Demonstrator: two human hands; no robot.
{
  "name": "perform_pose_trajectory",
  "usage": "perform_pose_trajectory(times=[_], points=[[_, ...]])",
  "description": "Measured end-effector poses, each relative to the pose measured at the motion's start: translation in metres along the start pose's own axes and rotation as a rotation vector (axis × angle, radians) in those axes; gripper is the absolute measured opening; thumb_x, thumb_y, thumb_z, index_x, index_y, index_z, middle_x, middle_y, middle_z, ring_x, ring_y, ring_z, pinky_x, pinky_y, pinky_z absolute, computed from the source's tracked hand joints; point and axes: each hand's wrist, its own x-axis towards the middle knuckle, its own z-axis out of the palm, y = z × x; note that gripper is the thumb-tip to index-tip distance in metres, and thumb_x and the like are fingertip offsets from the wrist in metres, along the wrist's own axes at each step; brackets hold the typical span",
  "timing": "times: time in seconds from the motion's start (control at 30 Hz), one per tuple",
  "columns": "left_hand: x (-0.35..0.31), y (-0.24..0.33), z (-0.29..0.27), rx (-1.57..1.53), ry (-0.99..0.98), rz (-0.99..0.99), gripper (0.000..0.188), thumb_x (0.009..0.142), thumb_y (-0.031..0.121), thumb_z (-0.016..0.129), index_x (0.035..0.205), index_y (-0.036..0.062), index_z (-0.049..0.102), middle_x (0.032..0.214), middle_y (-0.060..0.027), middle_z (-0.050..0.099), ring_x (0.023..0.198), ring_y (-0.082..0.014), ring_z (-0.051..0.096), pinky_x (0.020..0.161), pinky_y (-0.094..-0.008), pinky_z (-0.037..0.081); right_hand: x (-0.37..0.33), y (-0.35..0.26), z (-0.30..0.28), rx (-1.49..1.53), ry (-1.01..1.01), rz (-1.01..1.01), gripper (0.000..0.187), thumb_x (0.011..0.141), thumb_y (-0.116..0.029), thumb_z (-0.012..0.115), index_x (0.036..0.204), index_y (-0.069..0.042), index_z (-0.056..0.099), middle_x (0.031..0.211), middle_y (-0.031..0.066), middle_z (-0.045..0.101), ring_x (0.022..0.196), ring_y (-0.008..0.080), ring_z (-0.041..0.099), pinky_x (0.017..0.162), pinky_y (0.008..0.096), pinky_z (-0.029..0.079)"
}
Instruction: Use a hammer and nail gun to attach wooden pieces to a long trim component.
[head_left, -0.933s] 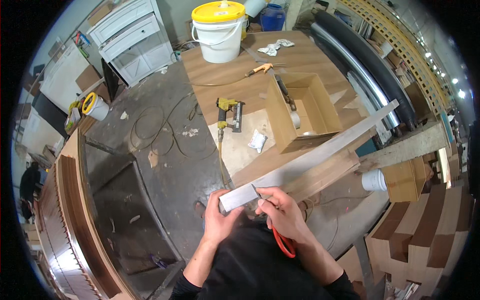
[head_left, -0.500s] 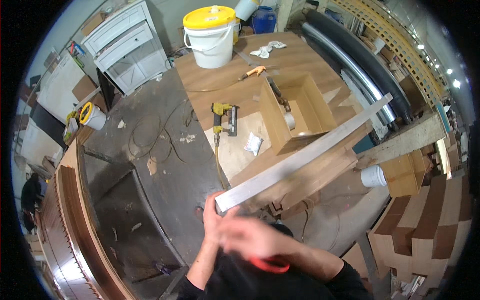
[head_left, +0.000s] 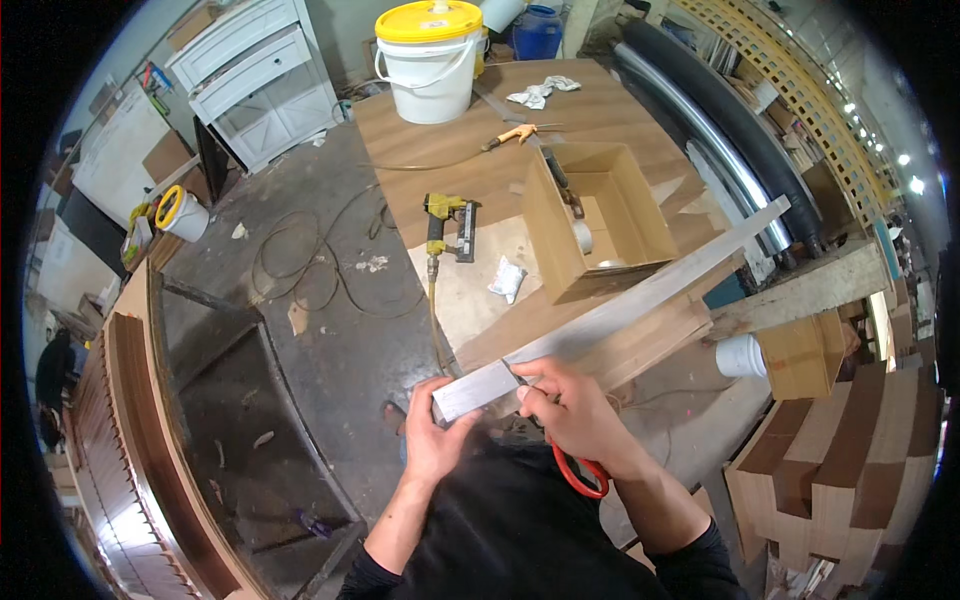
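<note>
A long board (head_left: 640, 290) with a pale, silvery face runs from in front of me up to the far right. My left hand (head_left: 432, 430) is wrapped around its near end, thumb and fingers on opposite edges. Farther along, my right hand (head_left: 570, 410) pinches at the board's near edge, beside a thin dark line across the face. A red loop handle (head_left: 583, 474), looking like that of scissors, hangs under the right palm; any blades are hidden by the hand. A second wooden board (head_left: 640, 345) lies below the first.
On the worktable (head_left: 430, 150) are an open cardboard box (head_left: 625, 215), a yellow nail gun (head_left: 448, 228) with its hose, a small white packet (head_left: 507, 279), an orange-tipped air blow gun (head_left: 510, 137) and a yellow-lidded bucket (head_left: 428, 70). Stacked cartons (head_left: 840, 470) stand at right.
My right hand, blurred near the left hand before, has moved right along the board and now pinches its edge. The red loop has swung into clearer view. My left hand keeps its hold.
</note>
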Motion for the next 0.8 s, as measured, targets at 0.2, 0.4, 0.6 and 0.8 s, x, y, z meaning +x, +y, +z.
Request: perform_pose_trajectory(times=[0.2,0.4,0.6,0.8], points=[[0.001,0.0,0.0,0.001,0.013,0.028,0.055,0.073,0.009,0.085,0.121,0.0019,0.057,0.119,-0.0169,0.06,0.114,-0.0336,0.06,0.099,-0.0396,0.047,-0.001,-0.002,0.0,-0.032,-0.035,0.02,0.032,0.098,-0.015,0.059,0.128,-0.004,0.06,0.078,0.0061,0.069,0.055,0.008,0.056,0.051,0.0256,0.045],[0.006,-0.004,0.003,-0.004,-0.006,0.0,0.054,0.074,0.01,0.084,0.12,0.002,0.058,0.118,-0.016,0.061,0.113,-0.0322,0.06,0.099,-0.0392,0.047,-0.018,0.008,0.037,0.125,-0.396,0.0,0.031,0.098,-0.014,0.06,0.126,-0.003,0.06,0.084,0.0065,0.07,0.067,0.0113,0.062,0.061,0.0294,0.05],[0.003,-0.01,-0.003,-0.017,-0.042,-0.028,0.054,0.074,0.011,0.084,0.121,0.0021,0.06,0.121,-0.0153,0.062,0.115,-0.0311,0.06,0.101,-0.0388,0.047,0.005,-0.019,0.016,0.349,-0.315,0.159,0.028,0.1,-0.011,0.056,0.128,-0.007,0.058,0.082,0.0035,0.064,0.055,0.0075,0.054,0.049,0.023,0.043],[0.002,-0.002,-0.005,-0.044,-0.019,-0.028,0.056,0.075,0.013,0.084,0.123,0.002,0.059,0.121,-0.0156,0.062,0.116,-0.0313,0.06,0.101,-0.0391,0.047,-0.011,0.0,-0.016,0.456,-0.041,0.133,0.029,0.101,-0.011,0.054,0.131,-0.008,0.056,0.084,0.0076,0.064,0.052,0.0087,0.051,0.048,0.0211,0.042]])
